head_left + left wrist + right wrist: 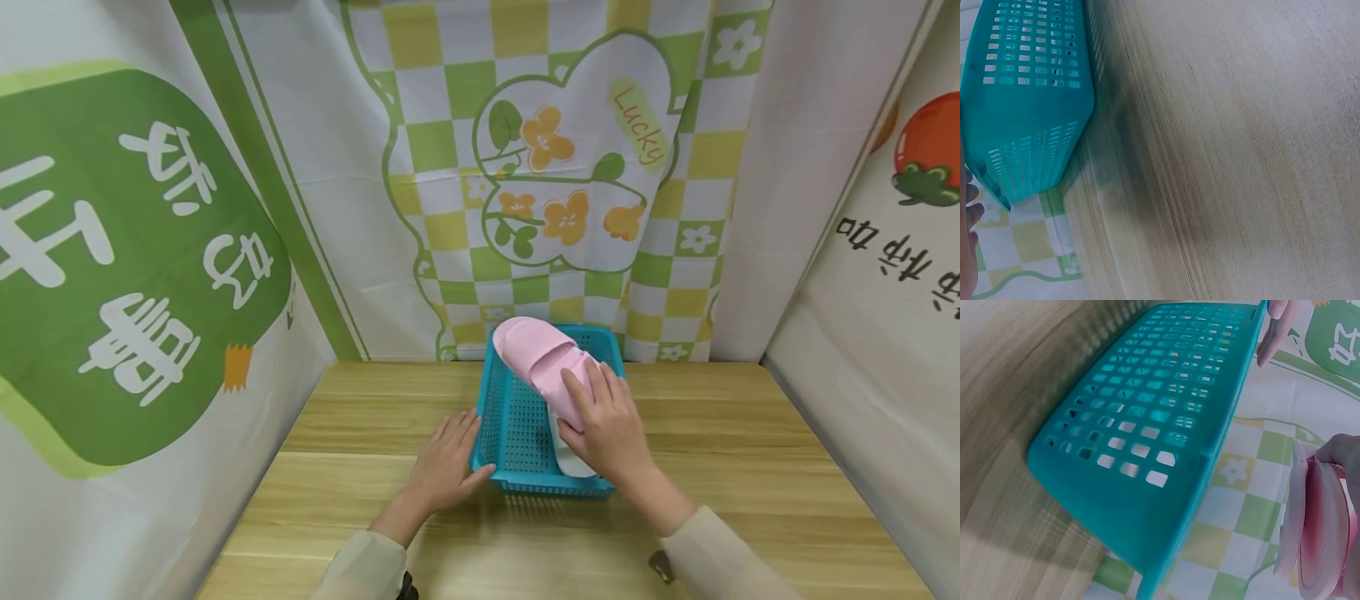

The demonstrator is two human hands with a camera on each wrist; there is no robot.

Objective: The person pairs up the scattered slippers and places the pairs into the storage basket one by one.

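Note:
My right hand [611, 425] grips a pink slipper [534, 346] by its heel end, with the toe pointing up and left over a teal basket [491, 400]. Below the slipper shows a white, sole-shaped piece [570, 454], partly hidden by the hand. From the side, the right wrist view has the pink slipper [1322, 531] beside my right fingers [1341, 453], above the basket rim. My left hand [442, 467] rests along the basket's left side, fingers straight and thumb at the near left corner. Its fingers [972, 215] show only at the edge of the left wrist view.
The basket stands on a wood-grain table [375, 417], close to the back curtain [525, 167] with green and yellow checks. Printed cloth walls [142, 267] close off both sides. A dark object [662, 567] is by the right sleeve.

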